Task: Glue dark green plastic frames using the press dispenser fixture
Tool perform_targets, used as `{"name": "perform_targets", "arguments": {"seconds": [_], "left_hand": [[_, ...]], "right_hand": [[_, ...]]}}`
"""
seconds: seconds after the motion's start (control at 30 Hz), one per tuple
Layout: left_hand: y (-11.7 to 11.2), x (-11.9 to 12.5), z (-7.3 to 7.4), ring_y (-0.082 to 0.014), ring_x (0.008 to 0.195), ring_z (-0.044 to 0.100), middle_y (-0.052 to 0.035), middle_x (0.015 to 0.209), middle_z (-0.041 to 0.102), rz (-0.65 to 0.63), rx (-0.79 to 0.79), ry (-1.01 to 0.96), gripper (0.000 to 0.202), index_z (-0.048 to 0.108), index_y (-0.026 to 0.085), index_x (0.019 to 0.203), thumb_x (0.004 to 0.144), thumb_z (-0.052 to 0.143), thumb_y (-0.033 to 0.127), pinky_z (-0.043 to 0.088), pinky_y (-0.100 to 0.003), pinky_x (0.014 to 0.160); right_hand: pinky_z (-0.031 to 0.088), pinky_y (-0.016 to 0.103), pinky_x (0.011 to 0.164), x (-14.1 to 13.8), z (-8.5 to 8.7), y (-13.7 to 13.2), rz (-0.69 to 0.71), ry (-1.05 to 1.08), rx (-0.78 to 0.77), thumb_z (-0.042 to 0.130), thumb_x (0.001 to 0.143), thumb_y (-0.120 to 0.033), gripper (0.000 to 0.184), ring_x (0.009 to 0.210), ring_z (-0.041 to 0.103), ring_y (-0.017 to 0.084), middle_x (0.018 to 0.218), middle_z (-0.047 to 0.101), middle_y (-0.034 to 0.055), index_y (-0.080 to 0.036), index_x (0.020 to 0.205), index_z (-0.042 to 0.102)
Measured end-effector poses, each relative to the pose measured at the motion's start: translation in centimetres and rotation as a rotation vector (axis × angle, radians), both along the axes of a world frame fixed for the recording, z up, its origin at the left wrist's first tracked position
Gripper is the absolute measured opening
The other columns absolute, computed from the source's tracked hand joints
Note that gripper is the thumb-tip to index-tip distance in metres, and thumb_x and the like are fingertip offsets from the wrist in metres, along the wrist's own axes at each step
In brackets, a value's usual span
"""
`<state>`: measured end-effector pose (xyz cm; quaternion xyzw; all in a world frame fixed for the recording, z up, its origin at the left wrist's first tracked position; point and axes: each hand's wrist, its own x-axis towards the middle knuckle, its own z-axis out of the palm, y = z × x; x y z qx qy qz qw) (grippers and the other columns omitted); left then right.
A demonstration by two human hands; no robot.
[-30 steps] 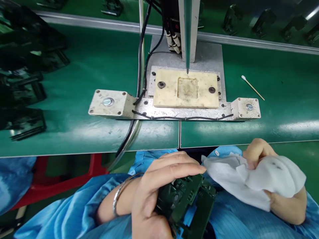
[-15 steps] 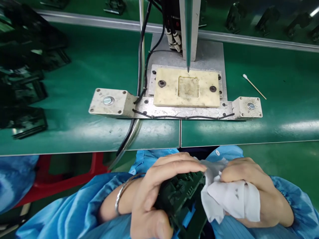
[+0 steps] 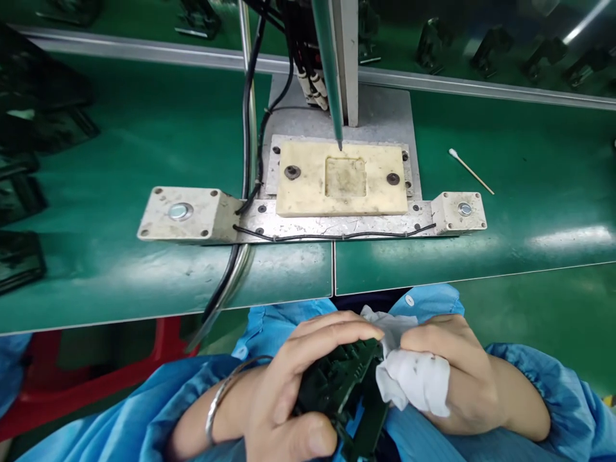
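Note:
My left hand (image 3: 293,378) grips a black moulded plastic part (image 3: 341,391) in front of my lap, fingers over its top and thumb along its near side. A white cloth (image 3: 416,378) is bunched in my right hand (image 3: 457,366), whose fingers are closed around it. Some of the cloth lies against the right edge of the plastic part. Both hands are below the table's front edge. The lower end of the part runs out of the picture.
A press fixture with a cream block (image 3: 308,199) stands on the green table (image 3: 539,212), flanked by a left button box (image 3: 180,215) and a right button box (image 3: 459,213). A cotton swab (image 3: 471,172) lies to the right. Black parts (image 3: 19,260) sit at left; a red stool (image 3: 163,346) is below.
The view has shifted, so the fixture and table appear further left. My right hand and the cloth have moved closer in against the plastic part, which my left hand still holds.

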<state>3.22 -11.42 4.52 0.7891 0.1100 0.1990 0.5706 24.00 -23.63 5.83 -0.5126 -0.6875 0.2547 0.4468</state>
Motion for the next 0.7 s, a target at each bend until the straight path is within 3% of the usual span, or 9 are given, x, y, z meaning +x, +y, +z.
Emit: {"name": "perform_targets", "arguments": {"seconds": [0.1,0.2,0.3,0.43,0.6,0.7], "left_hand": [[0.0,0.0,-0.2,-0.0299,0.092,0.068,-0.0173,0.107,0.069,-0.025,0.028,-0.022,0.063,0.06,0.014,0.121,0.088,0.045,0.065,0.058,-0.037,0.074],[-1.0,0.2,0.2,-0.0288,0.089,0.067,-0.0157,0.105,0.069,0.083,-0.081,-0.009,0.062,0.063,0.015,0.118,0.086,0.049,0.066,0.057,-0.037,0.074],[-1.9,0.8,0.8,-0.0269,0.084,0.067,-0.0132,0.097,0.071,0.197,-0.202,-0.016,0.062,0.068,0.016,0.109,0.083,0.052,0.07,0.056,-0.037,0.075],[-2.0,1.2,1.5,-0.0272,0.081,0.068,-0.013,0.09,0.072,0.255,-0.113,-0.052,0.061,0.071,0.015,0.102,0.085,0.048,0.07,0.057,-0.039,0.076],[-1.5,1.3,1.6,-0.0254,0.074,0.068,-0.0113,0.081,0.07,0.263,-0.048,-0.158,0.062,0.07,0.015,0.101,0.088,0.042,0.069,0.058,-0.04,0.074],[-1.5,1.3,1.4,-0.0263,0.074,0.068,-0.0111,0.079,0.069,0.287,-0.055,-0.155,0.064,0.069,0.014,0.103,0.088,0.042,0.07,0.058,-0.041,0.074]], "right_hand": [[0.047,0.029,0.053,-0.1,0.3,0.6,0.058,-0.111,0.116,0.052,0.087,-0.006,0.012,0.063,0.056,0.018,0.086,0.06,0.0081,-0.015,0.092,0.056],[0.046,0.029,0.054,0.2,0.7,0.9,0.089,-0.049,0.063,0.055,0.09,-0.009,0.005,0.068,0.057,0.018,0.089,0.059,0.0093,-0.013,0.089,0.057],[0.045,0.028,0.055,0.2,0.9,1.2,0.148,0.143,-0.053,0.063,0.091,-0.014,0.005,0.067,0.058,0.016,0.09,0.057,0.0081,-0.012,0.086,0.061],[0.048,0.025,0.06,0.1,1.2,1.8,0.217,0.506,-0.206,0.062,0.096,-0.022,0.019,0.068,0.058,0.013,0.083,0.056,0.0037,-0.016,0.079,0.064],[0.041,0.023,0.051,0.4,0.5,1.3,-0.033,0.88,-0.369,0.07,0.091,-0.036,0.018,0.064,0.049,0.013,0.082,0.053,0.0005,-0.021,0.085,0.061],[0.039,0.024,0.048,0.8,0.6,0.9,-0.104,0.824,-0.362,0.067,0.091,-0.035,0.014,0.063,0.047,0.014,0.086,0.052,0.0013,-0.023,0.09,0.061]]}}
